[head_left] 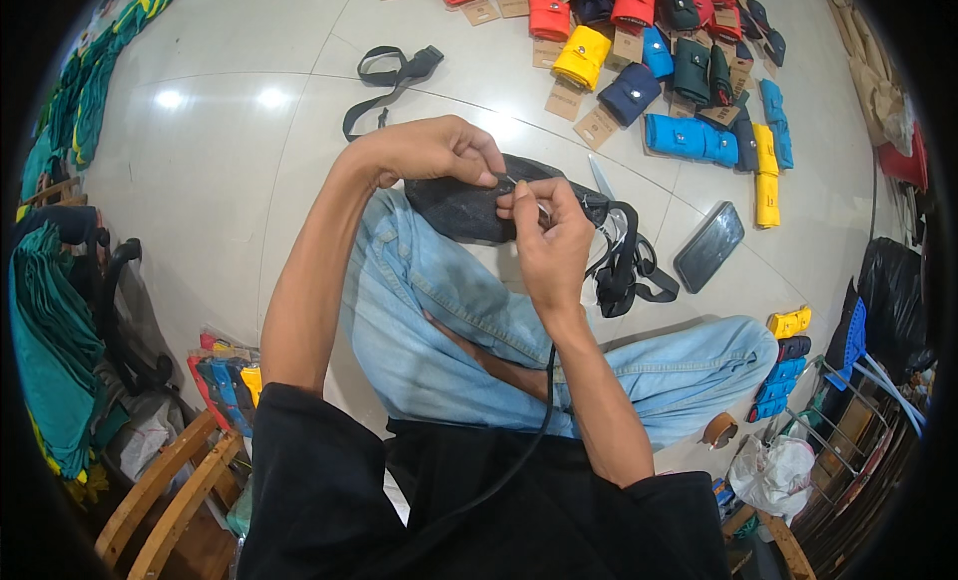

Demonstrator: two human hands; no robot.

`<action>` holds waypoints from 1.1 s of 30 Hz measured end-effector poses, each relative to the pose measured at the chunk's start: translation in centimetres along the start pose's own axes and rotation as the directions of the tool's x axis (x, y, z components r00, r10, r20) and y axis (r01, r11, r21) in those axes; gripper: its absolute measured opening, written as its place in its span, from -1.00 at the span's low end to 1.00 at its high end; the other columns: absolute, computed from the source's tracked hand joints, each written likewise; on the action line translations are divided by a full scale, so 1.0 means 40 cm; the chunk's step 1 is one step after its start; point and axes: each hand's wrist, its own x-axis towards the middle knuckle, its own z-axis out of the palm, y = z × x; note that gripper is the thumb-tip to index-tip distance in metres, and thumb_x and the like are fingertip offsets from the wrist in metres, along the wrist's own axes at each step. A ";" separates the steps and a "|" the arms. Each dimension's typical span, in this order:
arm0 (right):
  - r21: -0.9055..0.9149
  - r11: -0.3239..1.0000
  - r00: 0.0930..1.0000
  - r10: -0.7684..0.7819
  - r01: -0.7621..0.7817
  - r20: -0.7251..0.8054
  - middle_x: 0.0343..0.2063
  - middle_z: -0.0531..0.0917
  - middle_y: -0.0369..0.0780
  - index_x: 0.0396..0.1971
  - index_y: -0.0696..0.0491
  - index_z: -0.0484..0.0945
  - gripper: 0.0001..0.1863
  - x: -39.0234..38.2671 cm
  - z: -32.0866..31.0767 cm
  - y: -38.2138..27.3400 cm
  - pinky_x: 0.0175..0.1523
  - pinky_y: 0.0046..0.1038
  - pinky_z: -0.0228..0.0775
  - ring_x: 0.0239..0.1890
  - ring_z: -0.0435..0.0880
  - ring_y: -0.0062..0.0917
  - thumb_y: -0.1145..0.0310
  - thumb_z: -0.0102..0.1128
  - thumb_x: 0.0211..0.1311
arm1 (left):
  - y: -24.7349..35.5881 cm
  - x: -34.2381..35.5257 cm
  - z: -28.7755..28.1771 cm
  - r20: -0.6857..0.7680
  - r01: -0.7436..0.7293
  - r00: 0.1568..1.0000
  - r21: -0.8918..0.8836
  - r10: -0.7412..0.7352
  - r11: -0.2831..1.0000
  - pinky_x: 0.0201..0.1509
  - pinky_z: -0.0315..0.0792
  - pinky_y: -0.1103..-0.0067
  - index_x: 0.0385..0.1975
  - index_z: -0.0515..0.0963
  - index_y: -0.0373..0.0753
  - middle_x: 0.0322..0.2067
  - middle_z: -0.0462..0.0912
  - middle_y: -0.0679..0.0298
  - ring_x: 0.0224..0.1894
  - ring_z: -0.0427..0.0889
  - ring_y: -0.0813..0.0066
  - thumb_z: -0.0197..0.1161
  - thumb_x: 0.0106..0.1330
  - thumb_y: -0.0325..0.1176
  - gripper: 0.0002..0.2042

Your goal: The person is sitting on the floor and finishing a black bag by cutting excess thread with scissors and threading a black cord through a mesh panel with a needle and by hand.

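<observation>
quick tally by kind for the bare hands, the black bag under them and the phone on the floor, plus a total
Hands, left hand and right hand: 2
Black bag: 1
Phone: 1
Total: 4

Textile workshop or stockroom. Tagged pouches lie on the tiled floor. Green cloth hangs at left.
</observation>
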 end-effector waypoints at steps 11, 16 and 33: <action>0.146 0.968 0.979 0.198 -0.204 0.055 -0.41 0.75 -0.12 -0.31 0.22 0.54 -0.79 0.027 -0.026 0.007 -0.21 -0.55 0.54 -0.36 0.74 -0.56 0.35 0.17 0.43 | 0.023 0.036 -0.029 0.035 0.104 0.994 0.025 -0.105 0.994 -0.34 0.21 0.74 -0.38 0.72 -0.19 -0.51 0.61 0.55 -0.42 0.41 0.80 0.44 0.25 -0.24 -0.84; -0.152 0.988 1.000 -0.006 0.005 -0.003 -0.49 0.73 -0.09 -0.34 0.20 0.55 -0.81 0.017 -0.007 0.008 -0.32 -0.45 0.58 -0.42 0.78 -0.42 0.37 0.20 0.38 | 0.016 0.033 -0.023 -0.077 0.085 0.994 0.014 -0.084 0.996 -0.22 0.30 0.71 -0.35 0.75 -0.20 -0.47 0.66 0.49 -0.34 0.48 0.74 0.46 0.22 -0.25 -0.84; -0.381 0.912 0.987 -0.160 0.155 0.020 -0.57 0.69 -0.07 -0.34 0.14 0.55 -0.86 0.017 0.007 -0.001 -0.44 -0.37 0.53 -0.52 0.77 -0.30 0.38 0.21 0.37 | 0.010 0.018 -0.022 -0.162 0.007 0.987 0.031 -0.002 0.999 -0.17 0.39 0.67 -0.33 0.74 -0.27 -0.45 0.70 0.41 -0.35 0.55 0.69 0.45 0.19 -0.33 -0.84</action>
